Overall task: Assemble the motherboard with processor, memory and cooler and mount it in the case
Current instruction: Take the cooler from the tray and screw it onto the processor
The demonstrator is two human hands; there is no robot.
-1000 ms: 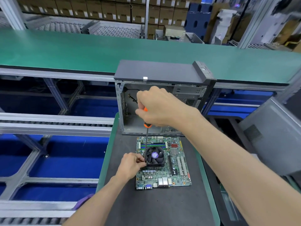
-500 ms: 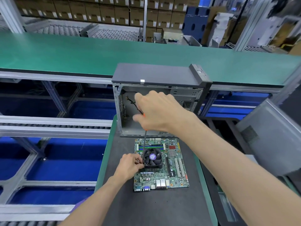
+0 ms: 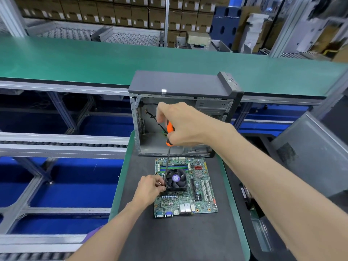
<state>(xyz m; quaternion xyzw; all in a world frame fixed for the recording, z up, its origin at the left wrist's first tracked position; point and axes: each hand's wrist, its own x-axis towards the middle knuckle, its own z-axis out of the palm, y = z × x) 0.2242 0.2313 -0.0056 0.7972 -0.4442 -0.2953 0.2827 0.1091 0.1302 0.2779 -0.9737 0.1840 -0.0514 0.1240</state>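
The right hand (image 3: 180, 125), gripping the screwdriver (image 3: 169, 132), has kept its tip at the cooler (image 3: 176, 180)'s left corner while the left hand (image 3: 150, 189) still pinches there, so fastening continues.

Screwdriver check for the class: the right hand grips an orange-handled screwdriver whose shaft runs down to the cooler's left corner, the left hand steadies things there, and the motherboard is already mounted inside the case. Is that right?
Not quite. The head view shows the motherboard lying flat on the dark mat in front of the open case, not mounted. The rest stands: right hand on the screwdriver, left hand at the cooler.
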